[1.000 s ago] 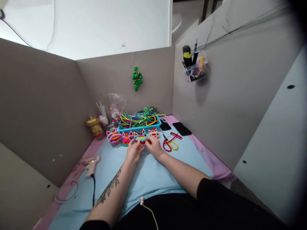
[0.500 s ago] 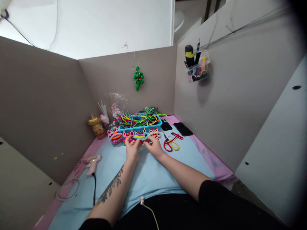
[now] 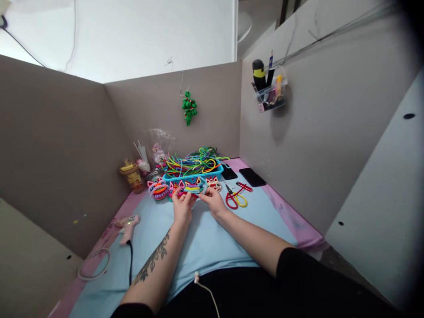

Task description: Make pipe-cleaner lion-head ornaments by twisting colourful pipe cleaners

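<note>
Both hands meet over the front of the blue basket, closed on a small piece made of fuzzy pipe cleaners (image 3: 192,189) in yellow, light blue and red. My left hand (image 3: 182,205) pinches its left side. At the right end, the fingers of my right hand (image 3: 213,202) are pressed together, near a light-blue strand that curves upward. My fingers cover part of the piece. Just behind stand several pipe-cleaner animal faces with pointed ears, among them a pink and orange one (image 3: 158,190) to the left and a white and red one (image 3: 213,183) to the right.
A blue basket (image 3: 172,179) holds many coloured pipe cleaners. Scissors (image 3: 241,201) with red and yellow handles lie at right, near two phones, one black phone (image 3: 252,177) further right. A pink glue gun (image 3: 130,229) with its cord and a drink cup (image 3: 133,177) are at left.
The light-blue strand by my right hand now bends upward in a curve, where before it lay lower. My hands stay in nearly the same place; the view has shifted slightly.
</note>
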The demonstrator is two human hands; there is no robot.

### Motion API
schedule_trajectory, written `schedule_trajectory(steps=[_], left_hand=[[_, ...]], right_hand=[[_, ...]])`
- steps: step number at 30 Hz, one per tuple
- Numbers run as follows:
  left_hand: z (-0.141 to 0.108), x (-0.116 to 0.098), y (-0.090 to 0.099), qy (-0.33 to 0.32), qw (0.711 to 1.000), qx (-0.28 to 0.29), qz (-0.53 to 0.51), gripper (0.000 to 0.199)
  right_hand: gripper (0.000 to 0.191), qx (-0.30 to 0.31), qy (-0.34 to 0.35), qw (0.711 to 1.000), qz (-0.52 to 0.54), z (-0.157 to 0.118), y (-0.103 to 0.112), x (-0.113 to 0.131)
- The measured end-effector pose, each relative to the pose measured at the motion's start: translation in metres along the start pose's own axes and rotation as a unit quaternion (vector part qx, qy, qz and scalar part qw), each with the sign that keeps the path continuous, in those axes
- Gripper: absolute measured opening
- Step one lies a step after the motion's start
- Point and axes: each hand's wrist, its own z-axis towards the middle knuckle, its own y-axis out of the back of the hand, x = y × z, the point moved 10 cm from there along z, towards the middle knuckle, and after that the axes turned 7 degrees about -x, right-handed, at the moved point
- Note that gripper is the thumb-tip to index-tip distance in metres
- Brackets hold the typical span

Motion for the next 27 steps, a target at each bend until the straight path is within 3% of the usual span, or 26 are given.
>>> schedule_trajectory(steps=[2, 5, 8, 10, 15, 20, 27], left_hand=[[0.002, 0.005, 0.002, 0.040, 0.999, -0.003, -0.018, 0.063], [0.003, 0.005, 0.003, 0.052, 0.999, 0.001, -0.017, 0.063], [0.002, 0.001, 0.001, 0.033, 0.999, 0.004, -0.001, 0.062], [0.000, -0.003, 0.000, 0.017, 1.000, 0.006, 0.009, 0.063], [-0.003, -0.014, -0.006, -0.050, 0.998, 0.028, 0.032, 0.061], [-0.004, -0.019, -0.006, -0.111, 0.990, 0.034, 0.081, 0.057], [-0.007, -0.017, -0.009, -0.117, 0.987, 0.037, 0.099, 0.056]], right_hand=[[0.022, 0.030, 0.095, 0.992, -0.074, -0.004, -0.002, 0.020], [0.005, 0.106, 0.221, 0.954, -0.174, -0.017, -0.014, 0.043], [0.018, 0.142, 0.261, 0.932, -0.209, -0.023, -0.019, 0.047], [0.017, 0.122, 0.232, 0.945, -0.196, -0.017, -0.014, 0.042], [0.014, 0.012, 0.049, 0.993, -0.108, 0.000, 0.005, 0.012], [0.027, -0.013, -0.043, 0.998, -0.042, -0.002, 0.004, -0.006], [0.034, -0.062, -0.129, 0.990, 0.009, -0.005, 0.010, -0.025]])
